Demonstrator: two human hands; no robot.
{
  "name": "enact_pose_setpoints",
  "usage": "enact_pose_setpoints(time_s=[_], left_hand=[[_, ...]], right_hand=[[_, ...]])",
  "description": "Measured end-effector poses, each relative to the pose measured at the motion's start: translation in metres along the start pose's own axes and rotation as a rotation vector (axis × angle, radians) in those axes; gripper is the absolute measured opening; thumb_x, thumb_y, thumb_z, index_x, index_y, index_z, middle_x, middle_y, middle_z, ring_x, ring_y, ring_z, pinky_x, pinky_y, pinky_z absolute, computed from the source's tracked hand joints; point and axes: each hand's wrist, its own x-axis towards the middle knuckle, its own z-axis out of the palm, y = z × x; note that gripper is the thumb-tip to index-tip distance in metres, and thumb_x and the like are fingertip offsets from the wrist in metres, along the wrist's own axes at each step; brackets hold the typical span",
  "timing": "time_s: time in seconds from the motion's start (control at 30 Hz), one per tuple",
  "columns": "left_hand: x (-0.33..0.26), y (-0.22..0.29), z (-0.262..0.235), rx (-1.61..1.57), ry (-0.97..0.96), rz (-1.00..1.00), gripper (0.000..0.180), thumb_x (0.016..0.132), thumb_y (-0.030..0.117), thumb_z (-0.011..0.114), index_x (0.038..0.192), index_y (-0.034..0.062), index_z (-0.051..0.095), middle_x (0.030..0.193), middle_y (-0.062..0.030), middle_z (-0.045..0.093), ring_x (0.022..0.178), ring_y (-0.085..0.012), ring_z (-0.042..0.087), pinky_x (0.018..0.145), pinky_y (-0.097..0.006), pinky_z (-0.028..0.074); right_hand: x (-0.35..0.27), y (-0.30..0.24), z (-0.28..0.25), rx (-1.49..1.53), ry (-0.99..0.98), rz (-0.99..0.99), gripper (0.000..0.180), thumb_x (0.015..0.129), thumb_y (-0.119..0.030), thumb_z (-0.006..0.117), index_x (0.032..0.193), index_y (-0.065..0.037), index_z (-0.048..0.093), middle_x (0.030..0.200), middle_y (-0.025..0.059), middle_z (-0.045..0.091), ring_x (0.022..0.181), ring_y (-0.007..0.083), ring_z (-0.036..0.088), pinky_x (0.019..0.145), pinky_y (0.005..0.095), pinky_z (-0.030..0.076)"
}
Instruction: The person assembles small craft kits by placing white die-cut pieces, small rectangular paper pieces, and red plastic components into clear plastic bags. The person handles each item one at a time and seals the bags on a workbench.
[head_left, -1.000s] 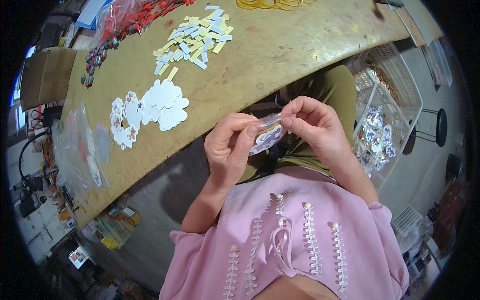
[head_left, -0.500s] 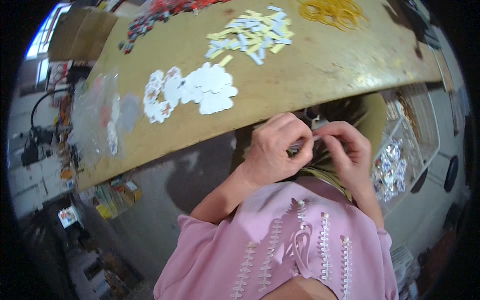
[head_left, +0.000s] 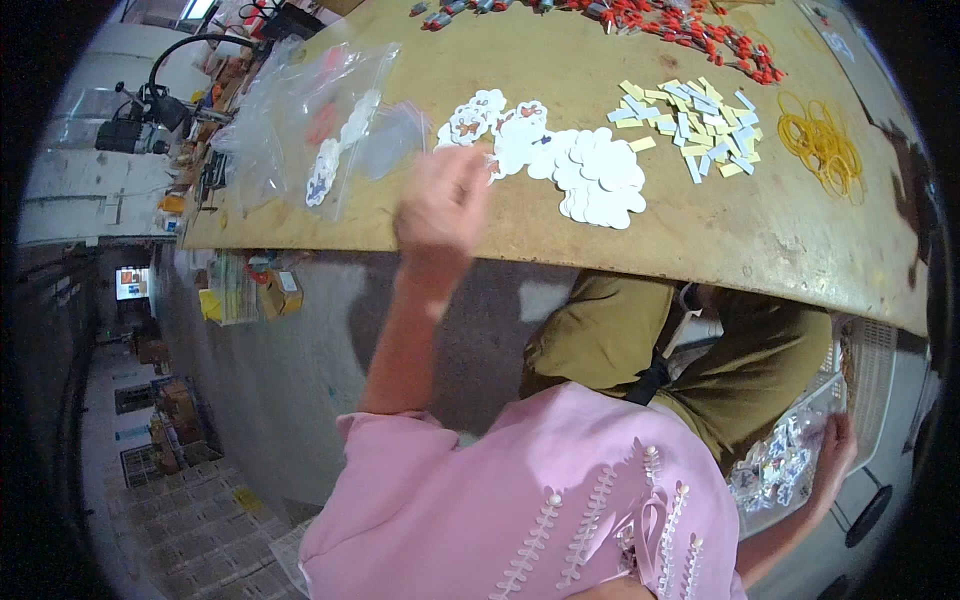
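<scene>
My left hand [head_left: 443, 205], smeared by motion, is over the table beside white flower-shaped paper cutouts with printed animal faces [head_left: 487, 110]; whether its fingers hold anything is hidden. A stack of plain white cutouts [head_left: 600, 178] lies to its right. Left of the hand are a frosted small bag [head_left: 395, 140] and a large clear plastic bag [head_left: 270, 150] with a printed strip [head_left: 322, 172] in or on it. Low at the right, my right hand [head_left: 836, 452] is at the rim of a white plastic basket holding shiny clear-wrapped pieces [head_left: 775, 465]; its fingers are indistinct.
Yellow and pale-blue small strips [head_left: 705, 125] lie in a heap on the table [head_left: 700, 235], with yellow rubber bands [head_left: 822, 145] to their right. Red and grey small parts [head_left: 690, 35] spread along the far side. A lamp with a bent black neck [head_left: 165, 70] stands left.
My hands, which were together above my lap, have parted. The left went to the cutouts on the table, the right down to the basket. The view has turned toward the left.
</scene>
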Motion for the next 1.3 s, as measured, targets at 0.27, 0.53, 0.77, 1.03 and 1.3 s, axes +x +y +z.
enact_pose_setpoints(time_s=[0.27,0.53,0.77,1.03,1.3], left_hand=[[0.015,-0.142,-0.023,0.209,0.042,-0.351,0.024,0.095,0.028,0.079,0.102,0.0054,0.072,0.09,-0.007,0.073,0.081,-0.0212,0.067,0.076,-0.037,0.055],[0.006,-0.122,-0.004,0.287,0.251,-0.156,0.028,0.097,0.031,0.077,0.094,0.0048,0.068,0.08,-0.0043,0.069,0.07,-0.0197,0.063,0.07,-0.038,0.053],[0.02,-0.135,-0.017,0.235,0.017,-0.407,0.026,0.098,0.029,0.075,0.095,0.0046,0.068,0.087,-0.0068,0.072,0.075,-0.0231,0.067,0.076,-0.038,0.054],[0.013,-0.032,-0.004,0.176,0.084,0.055,0.015,0.087,0.014,0.081,0.093,0.0085,0.069,0.087,-0.0058,0.068,0.08,-0.026,0.065,0.075,-0.039,0.052],[-0.015,0.11,0.027,-0.212,-0.226,0.658,0.022,0.075,0.013,0.088,0.085,0.0118,0.068,0.085,-0.0011,0.064,0.075,-0.0232,0.063,0.073,-0.039,0.049]], right_hand=[[-0.006,-0.08,0.042,-0.165,0.09,-0.127,0.017,0.104,-0.006,0.062,0.115,0.003,0.071,0.104,0.0239,0.076,0.094,0.038,0.075,0.083,0.044,0.057],[-0.006,-0.214,0.088,0.216,-0.064,-0.356,0.015,0.097,0.006,0.069,0.111,0.001,0.07,0.093,0.0152,0.073,0.082,0.021,0.071,0.075,0.0332,0.056],[-0.02,-0.273,0.115,0.267,-0.145,-0.662,0.019,0.091,0.01,0.069,0.107,0.0,0.07,0.096,0.0182,0.073,0.087,0.0354,0.074,0.076,0.0403,0.059],[-0.029,-0.29,0.114,0.487,-0.287,-0.568,0.011,0.095,-0.002,0.074,0.106,0.0,0.074,0.088,0.015,0.073,0.08,0.0284,0.074,0.072,0.0355,0.057],[-0.022,-0.315,0.114,0.973,-0.658,-0.337,0.018,0.1,-0.016,0.077,0.105,0.001,0.072,0.09,0.0003,0.075,0.082,0.0052,0.068,0.069,0.0218,0.055]])
